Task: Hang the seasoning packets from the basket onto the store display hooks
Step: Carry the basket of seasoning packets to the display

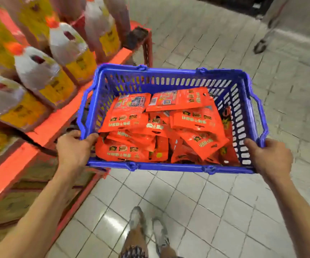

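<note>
Blue basket (169, 81) w/ red seasoning packets (161, 125) held over tile floor (206, 211); left hand (74, 148) & right hand (269, 157) fingers clamped on near corners. Oil jugs (64, 45) on red shelf (61, 116) at 10 o'clock, just beside basket.

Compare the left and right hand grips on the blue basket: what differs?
The left hand holds the blue basket at its near left corner, beside the red shelf; the right hand holds the near right corner, over open floor. The left thumb lies over the rim into the basket, touching the seasoning packets; the right thumb lies along the side wall. Both grip the rim and carry the basket.
</note>
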The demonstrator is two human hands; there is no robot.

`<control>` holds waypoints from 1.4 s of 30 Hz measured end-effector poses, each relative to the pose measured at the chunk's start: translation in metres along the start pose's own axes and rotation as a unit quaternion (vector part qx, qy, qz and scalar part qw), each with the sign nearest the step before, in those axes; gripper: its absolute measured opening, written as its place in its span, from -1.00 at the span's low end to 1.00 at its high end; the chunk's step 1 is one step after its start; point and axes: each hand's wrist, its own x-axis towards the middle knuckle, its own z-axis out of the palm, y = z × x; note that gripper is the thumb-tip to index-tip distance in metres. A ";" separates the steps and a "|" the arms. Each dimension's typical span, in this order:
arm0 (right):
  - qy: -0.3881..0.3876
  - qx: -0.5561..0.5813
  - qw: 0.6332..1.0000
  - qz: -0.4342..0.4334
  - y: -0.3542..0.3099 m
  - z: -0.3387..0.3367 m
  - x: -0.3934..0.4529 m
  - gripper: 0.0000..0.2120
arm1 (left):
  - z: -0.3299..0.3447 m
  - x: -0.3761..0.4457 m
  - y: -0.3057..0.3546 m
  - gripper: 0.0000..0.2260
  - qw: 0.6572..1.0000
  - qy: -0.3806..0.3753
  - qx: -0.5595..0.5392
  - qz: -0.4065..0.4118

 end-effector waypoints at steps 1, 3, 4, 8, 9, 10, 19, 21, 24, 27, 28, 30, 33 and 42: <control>0.008 0.007 1.000 0.005 -0.004 -0.011 0.010 -0.52 | 0.008 0.009 0.015 -0.83 1.000 -0.009 0.001 0.014; 0.026 0.020 0.999 0.016 -0.013 -0.025 0.032 -0.51 | 0.025 0.033 0.047 -0.81 0.999 -0.015 0.007 0.037; 0.030 0.022 0.999 0.026 -0.017 -0.030 0.044 -0.51 | 0.035 0.046 0.061 -0.80 0.999 -0.022 0.015 0.047; 0.045 0.011 0.997 0.068 -0.037 -0.034 0.102 -0.59 | 0.092 0.109 0.119 -0.79 0.995 -0.052 0.010 0.086; 0.050 0.005 0.996 0.077 -0.042 -0.033 0.118 -0.59 | 0.108 0.126 0.134 -0.78 0.994 -0.059 -0.001 0.088; 0.054 0.000 0.995 0.085 -0.047 -0.031 0.135 -0.59 | 0.124 0.143 0.149 -0.74 0.994 -0.068 -0.004 0.089; 0.059 0.000 0.984 0.166 -0.109 -0.030 0.298 -0.60 | 0.251 0.285 0.278 -0.78 0.986 -0.149 -0.014 0.072; 0.056 0.001 0.983 0.177 -0.113 -0.027 0.338 -0.63 | 0.285 0.315 0.305 -0.78 0.986 -0.148 -0.002 0.076; 0.048 0.016 0.983 0.174 -0.117 -0.018 0.407 -0.67 | 0.343 0.356 0.344 -0.78 0.986 -0.150 0.015 0.076; 0.053 0.033 0.986 0.157 -0.122 -0.009 0.491 -0.66 | 0.406 0.393 0.384 -0.80 0.984 -0.163 0.005 0.070; 0.056 0.042 0.986 0.154 -0.122 -0.007 0.521 -0.66 | 0.426 0.406 0.400 -0.79 0.985 -0.158 0.011 0.068; 0.056 0.053 0.985 0.157 -0.126 -0.007 0.574 -0.67 | 0.460 0.425 0.432 -0.78 0.987 -0.135 0.026 0.083; 0.051 0.053 0.984 0.161 -0.141 -0.010 0.655 -0.66 | 0.504 0.455 0.483 -0.78 0.990 -0.117 0.019 0.076; 0.062 0.058 0.984 0.157 -0.201 0.008 0.894 -0.63 | 0.657 0.595 0.613 -0.75 0.989 -0.113 0.003 0.095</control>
